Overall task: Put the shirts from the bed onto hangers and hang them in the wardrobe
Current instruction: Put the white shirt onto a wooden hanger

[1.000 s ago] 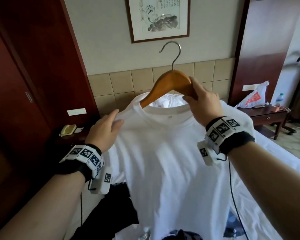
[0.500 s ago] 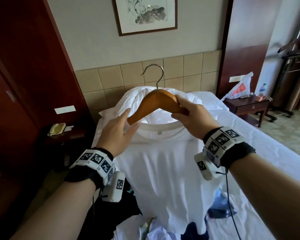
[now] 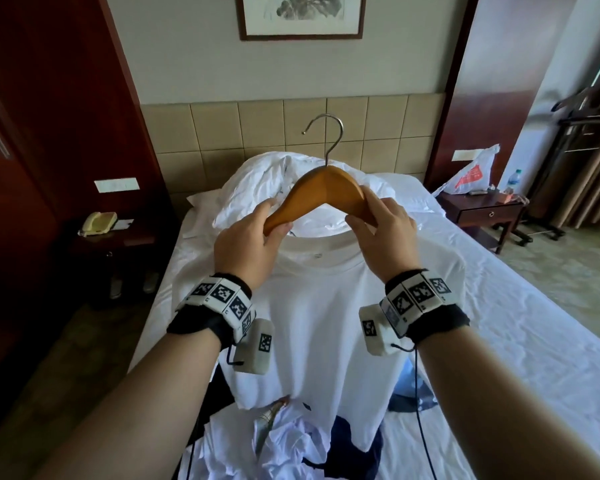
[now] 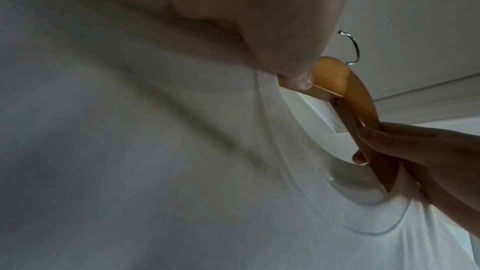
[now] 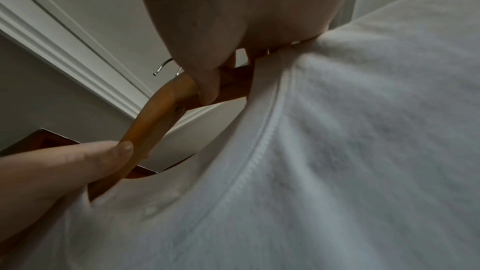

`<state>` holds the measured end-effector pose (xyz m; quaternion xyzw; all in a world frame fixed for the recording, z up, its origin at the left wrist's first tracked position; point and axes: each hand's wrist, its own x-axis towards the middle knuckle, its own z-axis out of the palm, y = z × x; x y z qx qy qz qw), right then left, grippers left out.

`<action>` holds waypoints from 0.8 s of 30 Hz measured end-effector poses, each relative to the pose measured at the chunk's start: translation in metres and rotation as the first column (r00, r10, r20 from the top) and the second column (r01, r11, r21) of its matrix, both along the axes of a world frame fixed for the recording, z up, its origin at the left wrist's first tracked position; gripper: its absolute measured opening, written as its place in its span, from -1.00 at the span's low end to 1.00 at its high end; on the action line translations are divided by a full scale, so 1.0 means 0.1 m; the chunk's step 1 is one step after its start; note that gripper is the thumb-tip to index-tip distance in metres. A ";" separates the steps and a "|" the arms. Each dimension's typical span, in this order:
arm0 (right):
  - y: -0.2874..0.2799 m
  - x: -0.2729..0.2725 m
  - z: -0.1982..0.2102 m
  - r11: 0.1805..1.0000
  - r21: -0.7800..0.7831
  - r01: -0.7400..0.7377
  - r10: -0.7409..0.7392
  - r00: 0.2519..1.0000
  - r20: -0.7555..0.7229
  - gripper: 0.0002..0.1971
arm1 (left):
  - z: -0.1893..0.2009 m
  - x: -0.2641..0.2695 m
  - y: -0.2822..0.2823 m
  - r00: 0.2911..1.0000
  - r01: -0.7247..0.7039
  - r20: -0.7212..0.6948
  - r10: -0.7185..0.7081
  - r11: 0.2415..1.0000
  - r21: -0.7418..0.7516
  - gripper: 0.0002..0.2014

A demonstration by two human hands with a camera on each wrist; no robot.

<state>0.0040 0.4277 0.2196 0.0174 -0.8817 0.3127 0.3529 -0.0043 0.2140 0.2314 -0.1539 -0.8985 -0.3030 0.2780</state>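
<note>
- Both hands hold one wooden hanger up over the bed; the left hand grips the left arm of it, fingers curled round the wood; the right hand pinches the right arm the same way
- One white shirt hangs from the hanger, front toward the camera; the collar sits just below the wooden peak, and both hanger ends pass under the cloth at the neck
- Step in hand, as I judge it: seating the shirt's shoulders on the hanger; the hook stands free above
- More crumpled clothes lie on the bed below, so the task looks early
- Next move calls for one hand to shift to the hook, then a turn toward the wardrobe, which no view shows clearly; the shirt must stay level or it may slide off one end
</note>
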 end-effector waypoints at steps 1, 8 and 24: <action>0.04 0.02 -0.02 1.000 -0.002 0.011 -0.011 1.000 -0.015 -0.42 | 0.01 0.02 0.04 1.000 -0.002 -0.012 0.002 1.000 0.000 -0.57; 0.41 0.18 -0.03 0.998 0.004 0.064 -0.062 0.978 -0.199 -0.50 | 0.13 0.15 0.35 0.998 -0.064 -0.023 0.064 0.998 -0.001 -0.54; 0.96 0.14 0.13 0.991 0.063 -0.116 0.123 0.983 -0.133 -0.49 | 0.33 0.53 0.74 0.968 -0.249 0.032 0.248 0.967 0.045 -0.45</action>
